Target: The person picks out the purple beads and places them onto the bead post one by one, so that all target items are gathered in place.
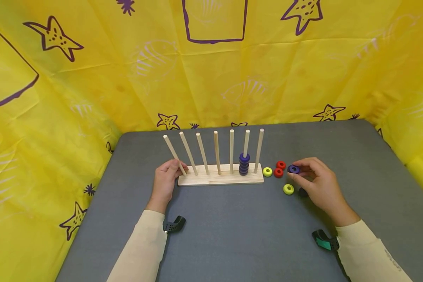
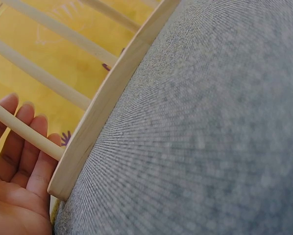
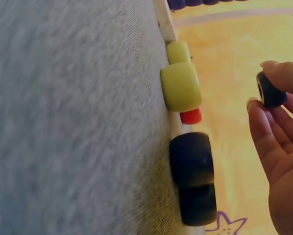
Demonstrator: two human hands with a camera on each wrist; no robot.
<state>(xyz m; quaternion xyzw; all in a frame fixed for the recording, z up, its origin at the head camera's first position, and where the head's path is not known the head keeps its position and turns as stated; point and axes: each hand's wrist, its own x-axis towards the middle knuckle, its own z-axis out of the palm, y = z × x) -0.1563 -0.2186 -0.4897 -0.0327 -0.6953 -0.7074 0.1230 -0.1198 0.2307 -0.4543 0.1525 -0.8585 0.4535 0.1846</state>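
Observation:
A wooden stand (image 1: pixel 222 179) with a row of upright pegs sits on the table. Several dark blue rings (image 1: pixel 244 164) are stacked on its second peg from the right. At the stand's left end, my left hand (image 1: pixel 166 180) rests, its loosely extended fingers (image 2: pixel 26 152) behind the leftmost peg (image 2: pixel 26 129). My right hand (image 1: pixel 319 182) pinches a dark blue ring (image 1: pixel 293 169) between thumb and fingertips, above the table; the right wrist view shows this ring (image 3: pixel 270 90) tilted on edge. Beneath that hand are dark rings (image 3: pixel 191 159), partly hidden in the head view.
Right of the stand lie two yellow rings (image 1: pixel 288 189) and two red rings (image 1: pixel 280 165). The grey tabletop (image 1: pixel 239 227) stretches in front. A yellow patterned cloth (image 1: pixel 211 78) hangs behind and at both sides.

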